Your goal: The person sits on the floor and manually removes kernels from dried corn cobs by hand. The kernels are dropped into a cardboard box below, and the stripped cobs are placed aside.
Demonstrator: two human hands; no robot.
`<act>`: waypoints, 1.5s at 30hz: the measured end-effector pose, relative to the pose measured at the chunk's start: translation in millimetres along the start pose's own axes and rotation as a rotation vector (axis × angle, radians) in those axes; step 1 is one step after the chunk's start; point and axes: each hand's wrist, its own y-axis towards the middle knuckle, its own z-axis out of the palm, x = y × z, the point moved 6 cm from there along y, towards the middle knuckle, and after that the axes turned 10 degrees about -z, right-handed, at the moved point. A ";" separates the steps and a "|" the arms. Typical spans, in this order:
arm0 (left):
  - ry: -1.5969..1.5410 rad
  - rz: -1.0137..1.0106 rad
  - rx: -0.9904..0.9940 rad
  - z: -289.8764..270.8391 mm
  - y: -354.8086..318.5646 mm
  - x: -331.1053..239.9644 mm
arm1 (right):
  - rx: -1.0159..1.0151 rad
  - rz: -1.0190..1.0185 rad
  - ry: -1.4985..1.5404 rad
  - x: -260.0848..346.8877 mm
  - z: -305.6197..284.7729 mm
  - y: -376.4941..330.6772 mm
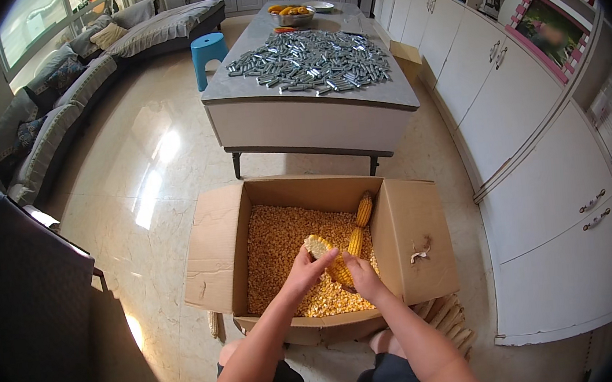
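My left hand [305, 270] grips an ear of corn [339, 272] over the cardboard box [215, 244]. The ear's upper-left end is pale, stripped of kernels, while its lower part still carries yellow ones. At its lower right, my right hand [365, 279] is closed against the ear; whether a small tool sits in those fingers cannot be seen. Loose corn kernels [274, 238] cover the bottom of the box. Along its right wall lie two whole ears, one farther back [364, 210] and one nearer [356, 241], partly behind my hands.
Bare cobs [447, 321] are heaped by the box's near right corner, and a single cob [214, 325] lies left. Beyond stands a table [299, 121] with many small metal cylinders [315, 61] and a bowl of corn [293, 17]. A blue stool [209, 53] is beside it.
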 end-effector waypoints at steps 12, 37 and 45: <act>-0.079 0.058 0.059 -2.2 5.9 -3.4 | 0.066 0.468 0.419 30.7 6.9 -1.4; -0.070 0.191 0.001 -3.7 11.4 -17.6 | 0.085 0.632 0.690 32.3 16.5 8.1; -0.263 0.107 -0.038 0.4 13.4 -4.9 | 0.039 0.597 0.658 35.7 9.4 3.7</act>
